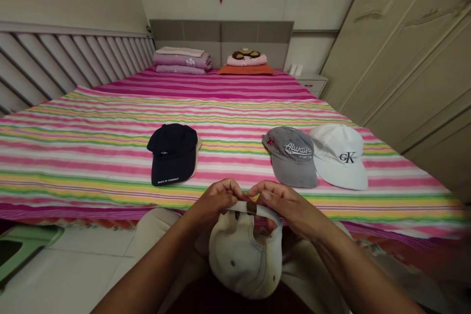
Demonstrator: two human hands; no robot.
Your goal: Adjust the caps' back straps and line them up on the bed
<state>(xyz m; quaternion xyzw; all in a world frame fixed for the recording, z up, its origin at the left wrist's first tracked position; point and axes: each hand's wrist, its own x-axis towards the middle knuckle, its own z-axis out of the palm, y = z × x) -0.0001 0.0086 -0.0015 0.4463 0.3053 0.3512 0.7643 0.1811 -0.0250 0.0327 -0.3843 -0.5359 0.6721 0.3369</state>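
Observation:
A pale baseball cap (239, 260) hangs above my lap, its back strap and metal buckle (251, 207) turned up toward me. My left hand (219, 201) pinches the strap on the left of the buckle. On the other side, my right hand (285, 203) grips the strap with thumb and fingers. Past my hands on the bed lie a grey cap (294, 154) with white lettering and a white cap (340, 149) partly behind it. A navy cap (174, 149) rests to the left, with a beige cap edge (198, 144) showing from under it.
A striped sheet (228, 157) covers the bed. Folded purple bedding (182, 61) and pillows (246, 61) sit by the headboard (257, 32). White rails (73, 59) run along the left, a wardrobe (405, 49) stands right. A green stool (33, 240) is at lower left.

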